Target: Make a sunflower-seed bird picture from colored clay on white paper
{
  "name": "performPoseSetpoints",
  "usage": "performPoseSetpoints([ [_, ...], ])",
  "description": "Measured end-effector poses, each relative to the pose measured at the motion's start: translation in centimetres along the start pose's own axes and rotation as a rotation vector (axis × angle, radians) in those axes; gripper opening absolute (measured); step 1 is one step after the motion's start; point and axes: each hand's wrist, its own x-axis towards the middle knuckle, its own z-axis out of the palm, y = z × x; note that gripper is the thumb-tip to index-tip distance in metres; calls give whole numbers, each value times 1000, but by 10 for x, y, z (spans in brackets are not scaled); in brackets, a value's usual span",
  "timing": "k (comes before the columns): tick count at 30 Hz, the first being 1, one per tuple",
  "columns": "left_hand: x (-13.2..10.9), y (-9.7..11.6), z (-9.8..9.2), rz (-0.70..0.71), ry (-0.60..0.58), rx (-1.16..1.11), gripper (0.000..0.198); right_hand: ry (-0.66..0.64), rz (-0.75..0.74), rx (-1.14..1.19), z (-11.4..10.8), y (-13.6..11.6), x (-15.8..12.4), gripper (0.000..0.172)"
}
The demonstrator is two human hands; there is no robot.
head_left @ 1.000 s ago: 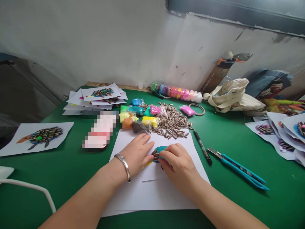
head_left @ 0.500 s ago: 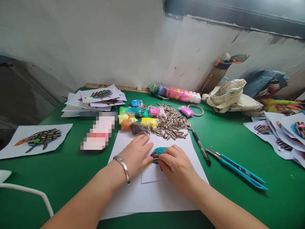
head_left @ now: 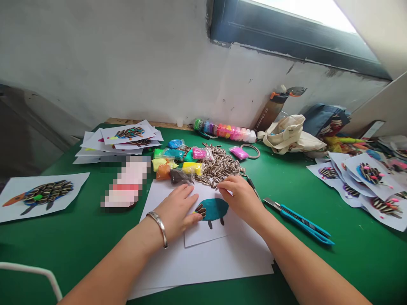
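A small sheet of white paper (head_left: 199,237) bears a flattened teal clay oval (head_left: 214,209) with two dark legs beneath it. Several striped sunflower seeds (head_left: 200,210) cover its left end, beside a bit of yellow. My left hand (head_left: 179,207), a silver bangle at the wrist, lies with fingers spread on the paper, its thumb touching the seeds there. Above the oval, my right hand (head_left: 237,195) has thumb and index finger pinched at the near edge of the sunflower seed pile (head_left: 222,165), on what looks like one seed.
Bagged clay packets (head_left: 192,168) lie left of the pile. A blue utility knife (head_left: 302,222) and a black pen (head_left: 252,186) rest to the right. Finished seed pictures (head_left: 47,195) sit left, with stacks at both sides. A cloth bag (head_left: 286,133) and bottle (head_left: 270,110) stand behind.
My right hand has moved up from the clay oval to the seed pile, uncovering the oval and legs. My left hand still rests on the paper. The view has shifted rightward.
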Motion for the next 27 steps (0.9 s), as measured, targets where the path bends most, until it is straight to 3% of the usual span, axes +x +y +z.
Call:
performPoseSetpoints([
  [10,-4,-3,7,-45,-38,-26,58,2,-94,-193,20,22,8,20],
  [14,-3,3,0,-69,-70,-16,58,64,-78,-263,16,13,5,21],
  [17,-1,9,-7,-99,-141,-1,59,115,-31,-107,2,-5,-4,20],
  [20,1,12,-11,-105,-155,4,60,-14,25,159,-7,-20,-13,18],
  [27,5,14,-13,-105,-155,26,55,-142,45,413,4,-23,-20,17],
])
